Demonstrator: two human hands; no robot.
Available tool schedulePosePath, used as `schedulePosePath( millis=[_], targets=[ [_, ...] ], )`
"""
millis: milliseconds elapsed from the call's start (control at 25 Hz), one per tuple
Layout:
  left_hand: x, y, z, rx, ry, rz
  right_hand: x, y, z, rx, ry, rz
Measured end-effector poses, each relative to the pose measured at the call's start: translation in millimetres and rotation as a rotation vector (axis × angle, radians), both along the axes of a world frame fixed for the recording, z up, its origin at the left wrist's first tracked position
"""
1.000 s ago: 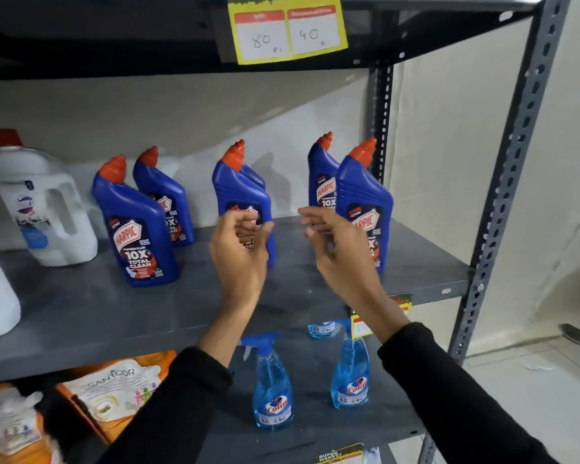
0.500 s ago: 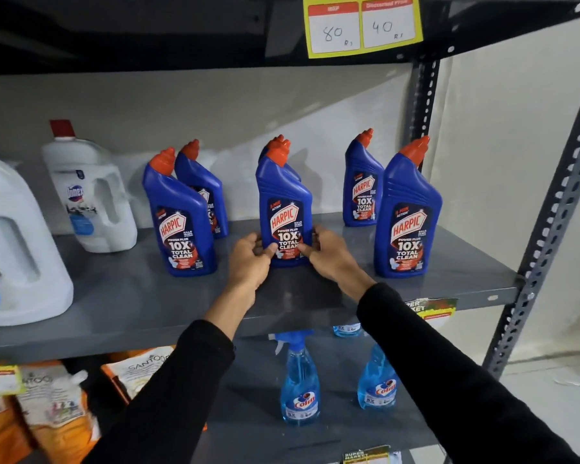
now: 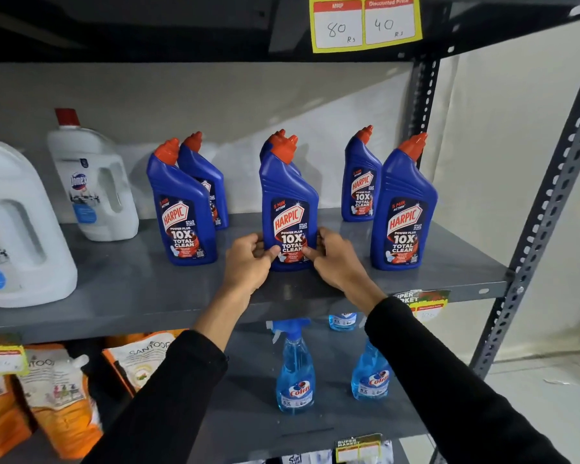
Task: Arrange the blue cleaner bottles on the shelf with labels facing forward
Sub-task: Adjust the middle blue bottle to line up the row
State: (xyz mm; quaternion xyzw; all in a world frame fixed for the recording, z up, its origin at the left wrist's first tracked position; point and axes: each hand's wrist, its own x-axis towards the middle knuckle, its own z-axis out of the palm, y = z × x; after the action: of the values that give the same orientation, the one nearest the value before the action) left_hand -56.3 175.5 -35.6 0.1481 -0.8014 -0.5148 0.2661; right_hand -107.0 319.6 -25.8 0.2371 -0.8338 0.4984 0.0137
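Several blue cleaner bottles with orange caps stand on the grey shelf [image 3: 124,289]. The middle front bottle [image 3: 288,202] stands upright with its label facing me. My left hand [image 3: 248,259] grips its lower left side and my right hand [image 3: 335,259] grips its lower right side, thumbs on the label. Directly behind it another bottle shows only its cap [image 3: 277,137]. At the left stand a front bottle [image 3: 181,209] and one behind it [image 3: 205,175]. At the right stand a front bottle [image 3: 404,209] and a rear bottle [image 3: 362,185], labels forward.
Two white jugs [image 3: 91,182] [image 3: 17,229] stand at the shelf's left. A yellow price tag [image 3: 364,23] hangs from the shelf above. On the lower shelf are two light blue spray bottles [image 3: 295,373] [image 3: 370,376] and orange pouches [image 3: 61,396]. A perforated steel upright [image 3: 536,236] borders the right.
My hands came down from in front of the bottles and closed on the base of the middle front bottle. The view shifted closer; that bottle's label now faces forward.
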Motion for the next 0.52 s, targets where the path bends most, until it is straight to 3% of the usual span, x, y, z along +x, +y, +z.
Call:
schedulePosePath(
  millis=[320,520],
  targets=[
    [9.7,0.9,-2.4,-0.005,0.02,-0.027,14.5,5.3,3.2,0.031,-0.002,-0.002],
    [31.5,-32.1,-5.2,-0.028,0.371,0.096,54.4,-9.6,3.6,-0.244,0.523,-0.16]
  ],
)
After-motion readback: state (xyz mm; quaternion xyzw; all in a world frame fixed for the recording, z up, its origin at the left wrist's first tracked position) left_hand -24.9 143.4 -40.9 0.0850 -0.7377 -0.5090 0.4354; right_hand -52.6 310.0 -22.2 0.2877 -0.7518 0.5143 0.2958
